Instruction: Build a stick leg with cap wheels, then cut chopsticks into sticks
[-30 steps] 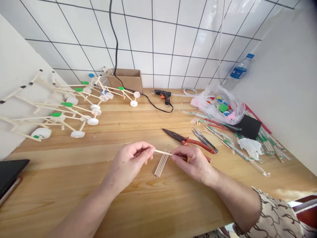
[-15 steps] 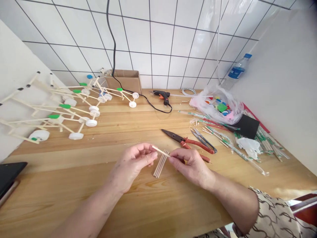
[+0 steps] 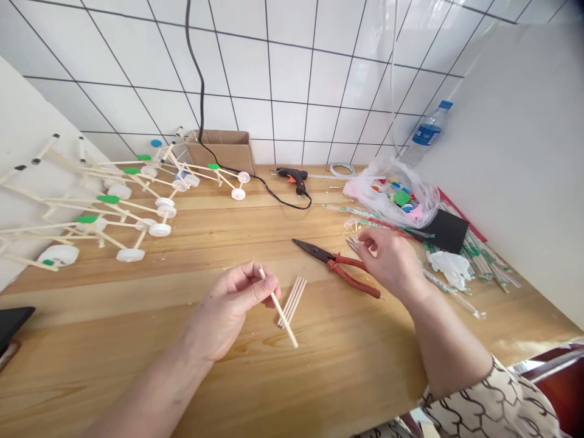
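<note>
My left hand (image 3: 246, 298) pinches a thin wooden stick (image 3: 281, 310) between thumb and fingers, its lower end slanting toward the table's front. Beneath and beside that stick, several similar wooden sticks (image 3: 295, 298) lie side by side. My right hand (image 3: 392, 258) is over the scissor-like snips (image 3: 351, 243), fingers curled with thumb and index close together. What those fingers hold, if anything, is hidden; most of the snips is covered by the hand. Just left of it lie red-handled long-nose pliers (image 3: 335, 261), jaws pointing to the back left.
Stick frames with white wheels (image 3: 159, 230) crowd the left side. A cardboard box (image 3: 223, 149), a black glue gun (image 3: 294, 177) with its cord and a tape roll (image 3: 341, 169) are at the back. Rightward lie a plastic bag of caps (image 3: 396, 191), a bottle (image 3: 426, 134) and wrapped sticks (image 3: 486, 258).
My right hand has let go of the stick and moved right and back, over the snips. The stick, still in my left hand, now tilts down toward me.
</note>
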The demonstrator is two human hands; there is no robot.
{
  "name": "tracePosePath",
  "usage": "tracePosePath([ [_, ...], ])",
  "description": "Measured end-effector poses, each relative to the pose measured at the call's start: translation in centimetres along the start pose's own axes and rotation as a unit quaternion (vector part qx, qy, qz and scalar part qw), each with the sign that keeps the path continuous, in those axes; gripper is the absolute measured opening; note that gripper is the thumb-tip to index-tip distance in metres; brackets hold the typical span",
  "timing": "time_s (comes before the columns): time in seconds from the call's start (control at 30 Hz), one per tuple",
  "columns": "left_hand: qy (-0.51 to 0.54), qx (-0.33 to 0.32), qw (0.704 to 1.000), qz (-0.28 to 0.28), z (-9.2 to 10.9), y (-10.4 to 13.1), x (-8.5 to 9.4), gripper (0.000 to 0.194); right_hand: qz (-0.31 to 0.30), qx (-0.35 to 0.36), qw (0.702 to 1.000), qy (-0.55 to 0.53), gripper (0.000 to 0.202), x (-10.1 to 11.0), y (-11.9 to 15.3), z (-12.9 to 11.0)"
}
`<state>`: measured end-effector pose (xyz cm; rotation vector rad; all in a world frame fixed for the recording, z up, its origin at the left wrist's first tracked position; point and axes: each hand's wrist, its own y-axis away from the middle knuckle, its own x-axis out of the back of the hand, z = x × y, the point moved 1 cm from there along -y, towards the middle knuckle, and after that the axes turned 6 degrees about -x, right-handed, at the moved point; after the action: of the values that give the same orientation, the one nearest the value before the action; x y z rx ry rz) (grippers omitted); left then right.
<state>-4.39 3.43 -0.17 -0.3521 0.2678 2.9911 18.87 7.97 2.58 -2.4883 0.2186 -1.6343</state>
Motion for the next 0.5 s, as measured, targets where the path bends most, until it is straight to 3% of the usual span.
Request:
tracePosePath([
  [0.07, -0.011, -0.008, 1.0, -0.01, 0.2, -0.1, -0.1, 0.021, -0.028, -0.057, 0.992, 0.106, 0.012, 0.1, -1.2, 1.9],
  [0.17, -0.034, -0.021, 0.999, -0.027, 0.2, -0.2, -0.2, 0.023, -0.112, -0.091, 0.973, 0.182, 0.019, -0.2, -2.2, 4.1],
  [0.27, -0.036, -0.022, 0.999, -0.029, 0.0, -0.3, -0.2, 0.024, -0.172, -0.099, 0.963, 0.182, 0.018, -0.5, -2.7, 5.1],
  [0.5, 0.007, -0.019, 1.0, -0.003, -1.0, -0.6, 0.3, 0.025, -0.203, -0.084, 0.966, 0.134, 0.016, -0.9, -2.7, 5.5],
])
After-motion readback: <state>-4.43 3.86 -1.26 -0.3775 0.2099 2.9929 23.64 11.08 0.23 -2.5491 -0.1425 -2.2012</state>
